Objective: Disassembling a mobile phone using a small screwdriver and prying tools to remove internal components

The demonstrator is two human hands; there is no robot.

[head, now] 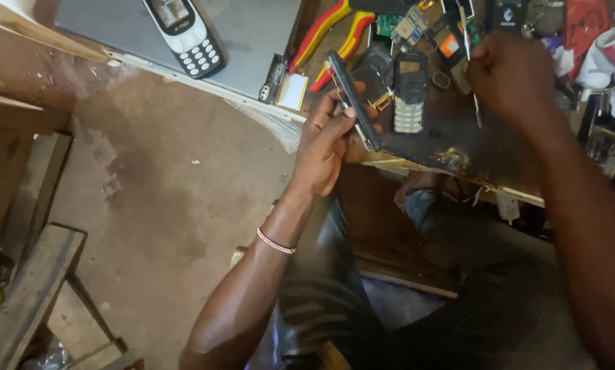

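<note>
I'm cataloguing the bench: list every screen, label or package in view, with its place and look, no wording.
Keypad phone: top left on a grey laptop lid, dark body, white keys, small lit screen.
Slim phone: edge-on in the left hand, dark with a metallic rim, screen unseen.
Black keypad handset: bench centre, pale keys, dark screen.

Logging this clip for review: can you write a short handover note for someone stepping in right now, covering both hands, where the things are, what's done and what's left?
Left hand: grips a slim dark phone body edge-on, just over the bench edge.
Right hand: closed around a thin metal tool, tip pointing down over the dark workbench.
On the bench: an opened keypad phone, red and yellow pliers, loose circuit boards. An intact keypad phone lies on a grey laptop.
Done: the keypad phone is opened.
Left: tool has not yet touched the held phone body.
</note>
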